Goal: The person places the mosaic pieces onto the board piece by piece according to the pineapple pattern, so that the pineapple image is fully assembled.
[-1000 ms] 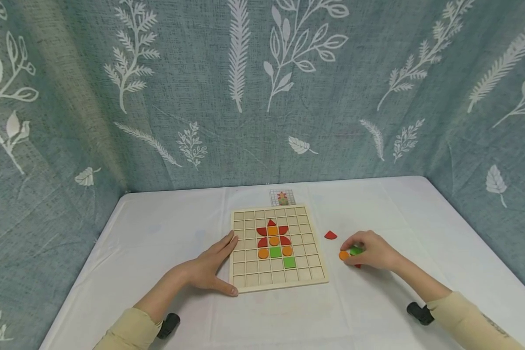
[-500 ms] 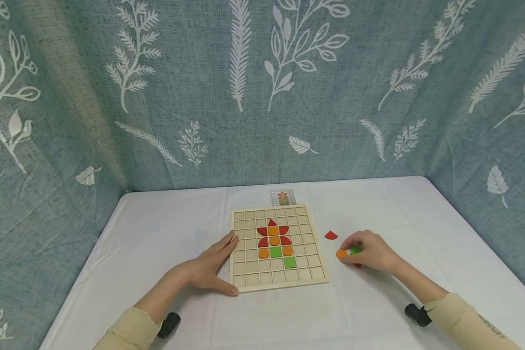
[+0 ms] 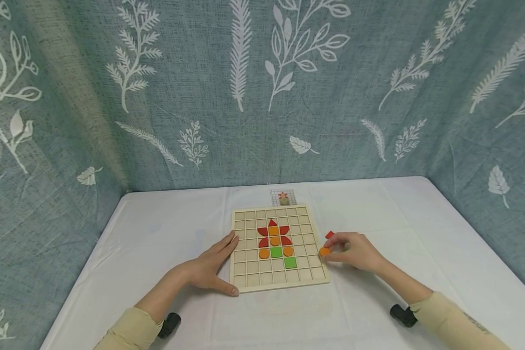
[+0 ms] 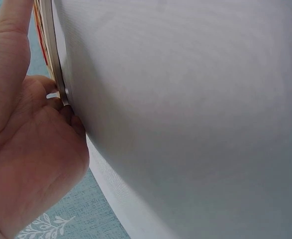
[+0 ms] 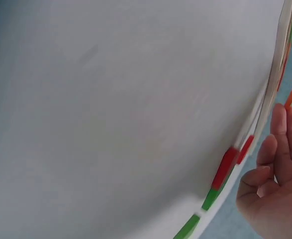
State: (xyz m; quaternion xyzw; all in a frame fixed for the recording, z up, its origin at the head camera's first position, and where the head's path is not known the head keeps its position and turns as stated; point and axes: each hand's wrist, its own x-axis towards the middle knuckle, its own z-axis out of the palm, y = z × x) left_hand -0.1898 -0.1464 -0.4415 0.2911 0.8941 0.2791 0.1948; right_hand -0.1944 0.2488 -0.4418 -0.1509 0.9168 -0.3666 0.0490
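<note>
A square wooden grid board [image 3: 253, 279] lies mid-table, bearing a pattern of red, orange and green flat pieces. Along its left edge rests my left hand [image 3: 210, 267], fingers stretched to the side and thumb near the front-left corner. My right hand [image 3: 356, 253] pinches an orange round piece [image 3: 324, 251] between thumb and fingertips, right at the board's right edge. The same piece [image 5: 290, 97] shows edge-on in the right wrist view. A red piece [image 3: 330, 234] lies just beyond the right fingers. Other loose pieces are hidden under this hand in the head view.
Behind the board lies a small picture card [image 3: 283, 198] with a gridded pattern. In the right wrist view, red pieces [image 5: 225, 168] and green pieces [image 5: 187, 228] lie on the white-covered table [image 3: 179, 214]. A patterned blue-green curtain [image 3: 218, 146] surrounds the table's back and sides.
My right hand has pulled the orange round piece out from the loose pieces and moved left with it to the board's edge. The left hand has stayed put.
</note>
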